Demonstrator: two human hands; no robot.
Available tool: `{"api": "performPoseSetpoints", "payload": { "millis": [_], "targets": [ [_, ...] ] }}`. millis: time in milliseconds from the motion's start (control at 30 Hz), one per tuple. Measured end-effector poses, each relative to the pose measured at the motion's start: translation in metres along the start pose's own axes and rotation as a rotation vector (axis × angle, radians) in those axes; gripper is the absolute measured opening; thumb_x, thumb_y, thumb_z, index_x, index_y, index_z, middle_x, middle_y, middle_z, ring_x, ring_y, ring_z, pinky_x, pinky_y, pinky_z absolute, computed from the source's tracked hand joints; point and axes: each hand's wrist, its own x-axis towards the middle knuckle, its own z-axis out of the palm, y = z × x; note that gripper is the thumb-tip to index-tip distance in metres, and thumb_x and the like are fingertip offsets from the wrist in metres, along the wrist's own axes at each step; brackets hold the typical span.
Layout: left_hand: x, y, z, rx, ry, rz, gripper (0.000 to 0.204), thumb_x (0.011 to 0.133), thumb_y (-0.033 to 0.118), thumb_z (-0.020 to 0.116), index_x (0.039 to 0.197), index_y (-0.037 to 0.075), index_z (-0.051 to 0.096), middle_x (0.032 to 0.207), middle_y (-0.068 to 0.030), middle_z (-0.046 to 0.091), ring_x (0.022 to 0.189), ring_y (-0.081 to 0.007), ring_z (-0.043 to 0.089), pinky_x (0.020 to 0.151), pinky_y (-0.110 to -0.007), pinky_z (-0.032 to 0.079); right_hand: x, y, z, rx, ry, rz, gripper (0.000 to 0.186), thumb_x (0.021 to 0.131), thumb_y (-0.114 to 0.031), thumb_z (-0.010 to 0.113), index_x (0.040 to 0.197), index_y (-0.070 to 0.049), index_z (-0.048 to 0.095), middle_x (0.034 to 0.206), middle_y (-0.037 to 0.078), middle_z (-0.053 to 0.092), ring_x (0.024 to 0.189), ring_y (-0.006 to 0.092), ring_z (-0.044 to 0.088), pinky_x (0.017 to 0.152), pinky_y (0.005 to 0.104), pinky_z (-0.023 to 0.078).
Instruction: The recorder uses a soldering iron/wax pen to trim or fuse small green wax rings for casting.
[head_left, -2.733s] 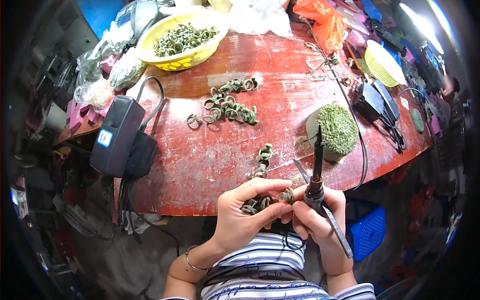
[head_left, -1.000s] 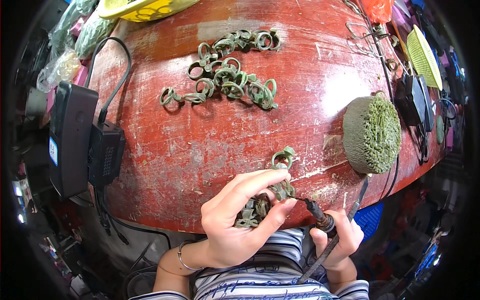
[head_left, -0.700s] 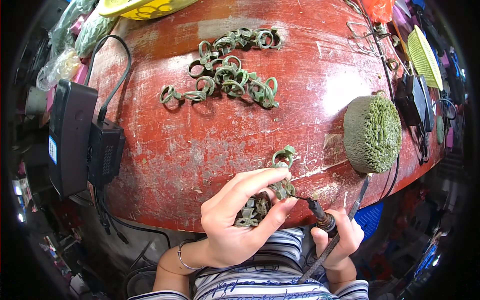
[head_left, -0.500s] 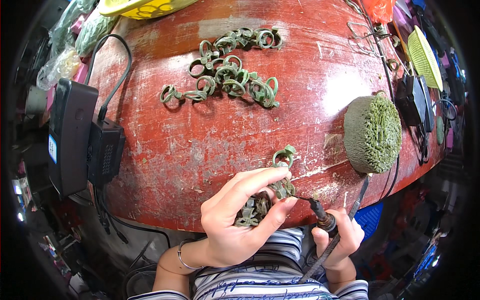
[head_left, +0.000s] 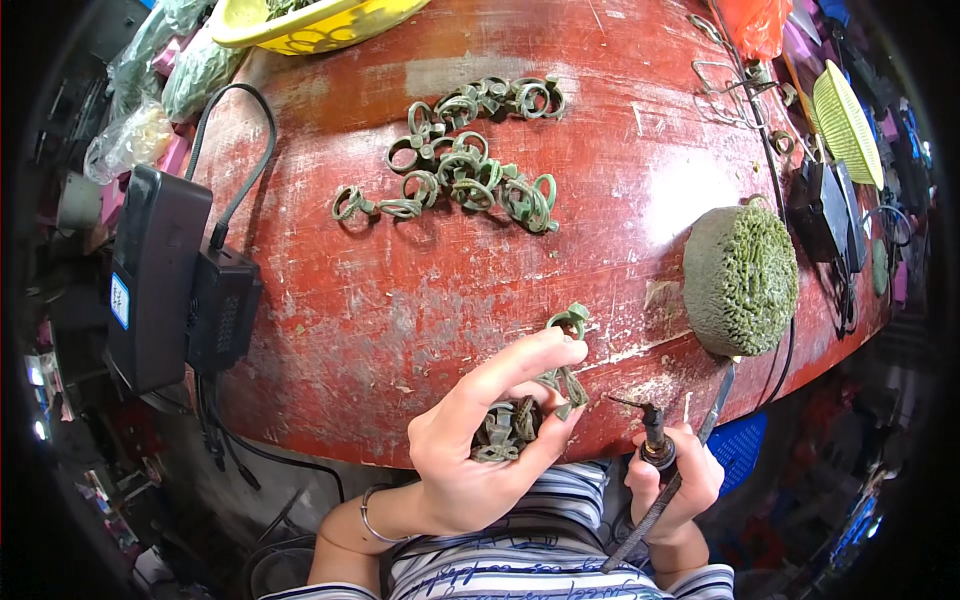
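Note:
My left hand is closed, pinching a small green ring between fingertips and thumb. More green rings are cupped in its palm. Another green ring shows just beyond the forefinger; whether it is held I cannot tell. In my right hand is a dark pen-like tool with a thin bent tip, similar to a soldering iron. Its tip points at the pinched ring, a small gap apart. The same hand also grips a long, narrow grey file-like bar, slanting up to the right.
Many green rings lie grouped on the worn red table. A round block with a rough green face sits at the right. Black boxes with cables stand left, a yellow basin far left, a pale green basket far right.
The tool's tip has drawn away from the pinched ring, toward the right. The pinched ring has turned between my left fingers. Everything on the table appears slightly lower as the view shifts.

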Motion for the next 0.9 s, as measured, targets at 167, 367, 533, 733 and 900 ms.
{"api": "performPoseSetpoints", "payload": {
  "millis": [167, 367, 533, 733, 900],
  "targets": [
    [0.003, -0.004, -0.001, 0.006, -0.005, 0.061, 0.042, 0.071, -0.01, 0.066, 0.111, -0.006, 0.053, 0.108, -0.0176, 0.06, 0.081, -0.0141, 0.062, 0.067, -0.024, 0.052, 0.002, -0.002, 0.0, -0.108, -0.005, -0.031, 0.033, 0.073, -0.03, 0.071, 0.085, -0.001, 0.059, 0.057, 0.005, 0.054, 0.043, 0.0176, 0.052, 0.042, 0.0259, 0.04],
    [0.001, 0.004, -0.012, -0.346, 0.003, -0.241, 0.033, 0.077, -0.008, 0.054, 0.109, -0.005, 0.049, 0.101, -0.0172, 0.057, 0.062, -0.013, 0.058, 0.04, -0.02, 0.045, 0.006, -0.006, -0.001, -0.024, -0.008, -0.013, 0.03, 0.072, -0.024, 0.073, 0.086, -0.001, 0.059, 0.058, 0.005, 0.054, 0.042, 0.0169, 0.052, 0.041, 0.0248, 0.04],
    [0.0, -0.005, -0.02, -0.064, -0.012, -0.086, 0.032, 0.074, -0.01, 0.057, 0.105, -0.004, 0.054, 0.105, -0.0169, 0.055, 0.063, -0.0118, 0.057, 0.046, -0.02, 0.046, 0.018, -0.019, 0.004, -0.031, 0.005, -0.08, 0.033, 0.069, -0.025, 0.075, 0.087, -0.002, 0.06, 0.06, 0.005, 0.055, 0.043, 0.0172, 0.052, 0.04, 0.0248, 0.039],
    [-0.003, 0.0, -0.019, 0.185, 0.061, 0.031, 0.034, 0.07, -0.007, 0.065, 0.103, 0.0, 0.06, 0.103, -0.0141, 0.059, 0.082, -0.0169, 0.06, 0.068, -0.026, 0.05, 0.011, -0.018, 0.01, -0.205, -0.01, -0.12, 0.036, 0.065, -0.029, 0.078, 0.085, -0.004, 0.061, 0.061, 0.005, 0.057, 0.046, 0.0189, 0.054, 0.044, 0.0262, 0.041],
    [0.003, 0.002, -0.021, 0.271, 0.034, 0.166, 0.036, 0.068, -0.012, 0.063, 0.102, 0.0, 0.06, 0.103, -0.014, 0.059, 0.083, -0.0184, 0.061, 0.069, -0.026, 0.051, 0.012, -0.018, 0.013, -0.263, 0.014, -0.138, 0.038, 0.061, -0.03, 0.08, 0.082, -0.004, 0.061, 0.06, 0.007, 0.057, 0.046, 0.0188, 0.053, 0.043, 0.0262, 0.041]
  ]
}}
